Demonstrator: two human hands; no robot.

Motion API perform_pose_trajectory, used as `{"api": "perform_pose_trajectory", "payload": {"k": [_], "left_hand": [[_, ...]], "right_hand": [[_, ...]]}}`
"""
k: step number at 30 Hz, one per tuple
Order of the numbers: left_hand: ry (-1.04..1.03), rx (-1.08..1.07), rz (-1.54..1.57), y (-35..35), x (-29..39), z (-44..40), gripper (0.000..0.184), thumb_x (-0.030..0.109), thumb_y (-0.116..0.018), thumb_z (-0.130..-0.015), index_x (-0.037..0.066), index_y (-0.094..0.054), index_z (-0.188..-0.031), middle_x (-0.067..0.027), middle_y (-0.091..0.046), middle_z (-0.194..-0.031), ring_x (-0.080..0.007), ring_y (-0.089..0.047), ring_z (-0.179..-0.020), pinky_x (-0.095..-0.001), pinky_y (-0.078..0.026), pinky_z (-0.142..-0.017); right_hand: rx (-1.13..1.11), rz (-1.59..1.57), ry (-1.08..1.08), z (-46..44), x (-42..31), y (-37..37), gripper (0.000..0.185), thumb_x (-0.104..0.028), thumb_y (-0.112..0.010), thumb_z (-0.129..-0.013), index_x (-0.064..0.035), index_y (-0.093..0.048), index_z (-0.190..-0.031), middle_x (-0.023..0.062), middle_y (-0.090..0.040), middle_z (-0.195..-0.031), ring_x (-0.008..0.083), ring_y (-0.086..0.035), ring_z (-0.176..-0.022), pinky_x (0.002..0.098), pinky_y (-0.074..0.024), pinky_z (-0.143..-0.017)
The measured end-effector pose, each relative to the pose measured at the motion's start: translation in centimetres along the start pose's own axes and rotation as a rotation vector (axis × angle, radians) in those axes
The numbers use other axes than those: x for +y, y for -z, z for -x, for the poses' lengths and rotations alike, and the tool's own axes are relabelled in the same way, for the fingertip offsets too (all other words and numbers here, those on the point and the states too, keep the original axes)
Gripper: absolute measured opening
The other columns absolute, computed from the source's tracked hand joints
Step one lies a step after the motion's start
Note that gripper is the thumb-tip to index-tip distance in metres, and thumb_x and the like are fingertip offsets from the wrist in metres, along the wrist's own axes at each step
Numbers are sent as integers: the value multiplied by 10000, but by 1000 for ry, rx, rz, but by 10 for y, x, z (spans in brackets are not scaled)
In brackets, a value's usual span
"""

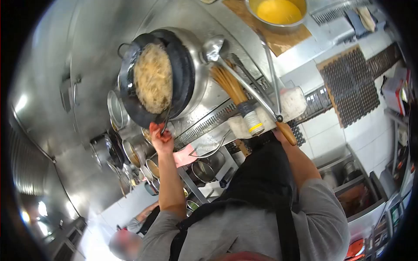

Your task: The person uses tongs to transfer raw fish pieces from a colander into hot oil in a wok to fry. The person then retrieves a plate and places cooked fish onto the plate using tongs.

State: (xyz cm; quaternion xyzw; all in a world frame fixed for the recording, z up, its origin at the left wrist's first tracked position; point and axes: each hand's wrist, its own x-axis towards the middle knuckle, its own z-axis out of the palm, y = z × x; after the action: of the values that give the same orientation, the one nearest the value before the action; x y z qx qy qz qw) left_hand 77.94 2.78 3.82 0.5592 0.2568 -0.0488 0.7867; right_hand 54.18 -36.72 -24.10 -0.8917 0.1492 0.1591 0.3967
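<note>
My left hand [161,138] is closed around the near handle of a black wok [129,93], with a bunched red cloth [164,135] in its grip. The wok is tilted, and a light brown, stringy or frothy mass [152,78] lies in it; I cannot tell which food it is. My right hand [282,134] is low at the counter's front edge, largely hidden by a wooden handle and a pale towel [291,104]. Its fingers do not show. Nearest to it are a long metal wok ladle [244,82] and a bamboo wok brush [233,89].
A metal bowl of yellow liquid [278,12] stands on a brown board at the back. Several pots [203,170] and strainers sit left of my body. A co-worker [146,215] is at the lower left. Black mats [352,85] lie on the tiled floor at right.
</note>
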Motion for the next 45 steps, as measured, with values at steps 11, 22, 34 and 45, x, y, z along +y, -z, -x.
{"api": "perform_pose_trajectory", "payload": {"k": [11, 22, 34, 45], "left_hand": [[43, 6, 29, -2, -7, 4, 335, 94, -535, -878, 162, -549, -1206, -148, -630, -1037, -172, -596, -775, -257, -482, -574], [44, -56, 52, -3, -10, 4, 328, 89, -542, -871, 142, -538, -1195, -146, -624, -1040, -184, -585, -784, -270, -470, -610], [-2, -64, 22, 4, -10, 0, 341, 103, -519, -884, 161, -546, -1218, -125, -618, -1027, -176, -583, -793, -262, -481, -605], [39, 4, 34, -3, -7, 2, 343, 106, -558, -833, 133, -555, -1175, -105, -633, -977, -166, -597, -744, -251, -468, -571]], "right_hand": [[264, -760, -53, -60, -30, -75, 314, -258, -591, -866, -140, -627, -1155, 219, -655, -1044, 408, -607, -1023, 445, -488, -880], [186, -745, -69, -61, -34, -67, 323, -271, -596, -866, -134, -627, -1157, 225, -651, -1061, 404, -605, -1034, 451, -484, -878], [160, -749, -73, -69, -43, -57, 334, -284, -601, -865, -128, -628, -1159, 232, -647, -1079, 401, -602, -1047, 457, -479, -876], [131, -753, -73, -73, -51, -53, 345, -297, -606, -864, -122, -629, -1161, 239, -642, -1097, 398, -599, -1058, 462, -474, -873]]}}
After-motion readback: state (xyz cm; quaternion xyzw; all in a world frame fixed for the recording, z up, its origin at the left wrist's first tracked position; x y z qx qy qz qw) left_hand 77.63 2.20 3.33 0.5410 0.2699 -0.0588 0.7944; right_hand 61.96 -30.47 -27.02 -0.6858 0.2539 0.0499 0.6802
